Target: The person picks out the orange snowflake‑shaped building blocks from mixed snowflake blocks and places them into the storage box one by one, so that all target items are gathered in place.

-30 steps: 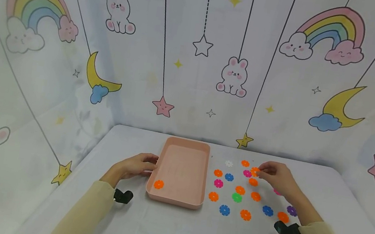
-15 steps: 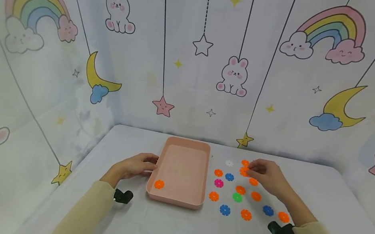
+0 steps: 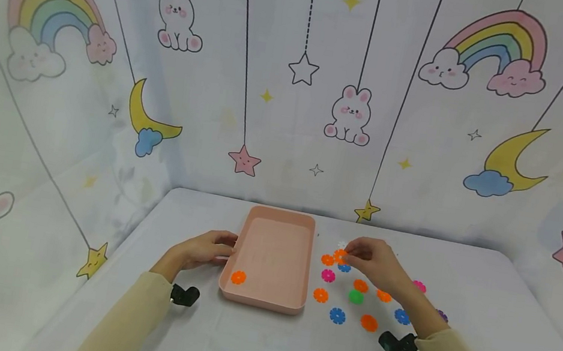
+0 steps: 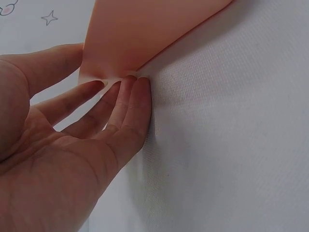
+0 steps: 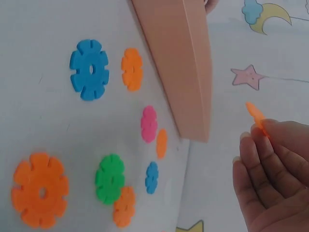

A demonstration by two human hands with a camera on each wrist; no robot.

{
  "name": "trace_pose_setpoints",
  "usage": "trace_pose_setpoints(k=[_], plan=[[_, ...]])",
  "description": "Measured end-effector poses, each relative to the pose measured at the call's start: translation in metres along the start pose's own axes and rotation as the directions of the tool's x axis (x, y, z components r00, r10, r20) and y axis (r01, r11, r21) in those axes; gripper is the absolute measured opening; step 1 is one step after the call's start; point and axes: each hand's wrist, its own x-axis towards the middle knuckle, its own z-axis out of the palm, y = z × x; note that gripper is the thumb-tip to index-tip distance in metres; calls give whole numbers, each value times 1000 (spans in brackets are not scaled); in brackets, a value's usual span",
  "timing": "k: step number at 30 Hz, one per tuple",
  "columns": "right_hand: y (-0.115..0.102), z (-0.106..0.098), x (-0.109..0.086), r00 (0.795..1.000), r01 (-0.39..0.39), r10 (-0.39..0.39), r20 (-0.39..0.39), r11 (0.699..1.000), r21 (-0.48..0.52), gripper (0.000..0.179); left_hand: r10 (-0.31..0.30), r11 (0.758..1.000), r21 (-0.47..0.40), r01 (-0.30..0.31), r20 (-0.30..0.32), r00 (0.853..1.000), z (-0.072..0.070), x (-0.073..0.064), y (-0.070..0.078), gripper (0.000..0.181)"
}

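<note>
My right hand (image 3: pixel 377 263) pinches an orange flower-shaped plastic disc (image 3: pixel 339 257) between thumb and fingertips, above the loose discs right of the pink tray (image 3: pixel 268 304). In the right wrist view the disc (image 5: pixel 255 112) shows nearly edge-on. My left hand (image 3: pixel 202 247) holds the tray by its left side. The left wrist view has the thumb at the upper edge of the tray's wall (image 4: pixel 130 34) and the other fingertips along its bottom edge. One orange disc (image 3: pixel 238 277) lies in the tray's near left corner.
Several notched discs lie right of the tray, among them a blue one (image 3: pixel 337 315), a green one (image 3: pixel 355 296) and a pink one (image 3: pixel 328 275). My right arm covers some. A white cloth (image 3: pixel 245 346) spreads over the table, with a printed curtain (image 3: pixel 299 129) behind.
My right hand has moved left toward the tray, carrying the orange disc over the other discs. My left hand and the tray have stayed in place.
</note>
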Motion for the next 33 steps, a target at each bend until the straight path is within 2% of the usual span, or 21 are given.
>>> trace_pose_setpoints(k=[9, 19, 33], plan=[[-19, 35, 15, 999, -1, -2, 42, 996, 91, 15, -6, 1000, 24, 6, 2, 1000, 0, -1, 1, 54], [-33, 78, 33, 993, 65, -78, 89, 988, 140, 11, -11, 1000, -3, 11, 16, 1000, -1, 0, 1, 54], [-48, 126, 53, 985, 85, -95, 141, 993, 78, 4, -14, 999, -29, 15, 10, 1000, -2, 1, 1, 53]])
